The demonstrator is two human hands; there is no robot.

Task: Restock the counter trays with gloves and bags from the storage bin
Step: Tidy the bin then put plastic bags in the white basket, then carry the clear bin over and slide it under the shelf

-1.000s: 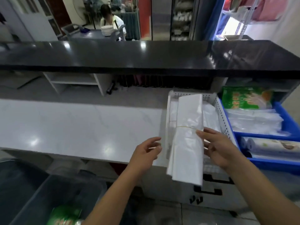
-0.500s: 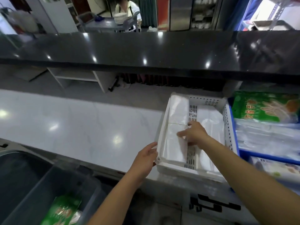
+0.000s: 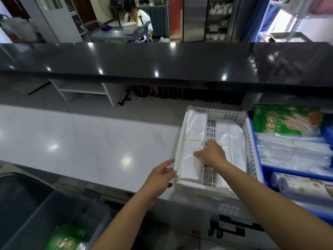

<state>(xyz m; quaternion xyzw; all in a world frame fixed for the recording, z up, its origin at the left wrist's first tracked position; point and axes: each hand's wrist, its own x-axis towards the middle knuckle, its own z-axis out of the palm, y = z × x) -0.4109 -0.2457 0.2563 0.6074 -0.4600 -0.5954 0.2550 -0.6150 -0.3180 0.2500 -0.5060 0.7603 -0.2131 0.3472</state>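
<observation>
White tray [image 3: 182,141], worktop [image 3: 90,141] right edge: left hand [image 3: 160,177] grips near corner; right hand [image 3: 211,154], fingers flat, presses bag bundle [image 3: 192,134].

A restaurant or canteen service counter: a raised black ledge [image 3: 162,65] fronts a white marble tabletop [image 3: 81,147] stocked with a white tray [image 3: 250,147] of plastic bags [image 3: 193,134] and a blue tray [image 3: 264,170] of green glove packets [image 3: 286,121]. Beyond, a person sits at a table with stacked plates [image 3: 129,28], near shelves of white crockery [image 3: 218,17]
</observation>
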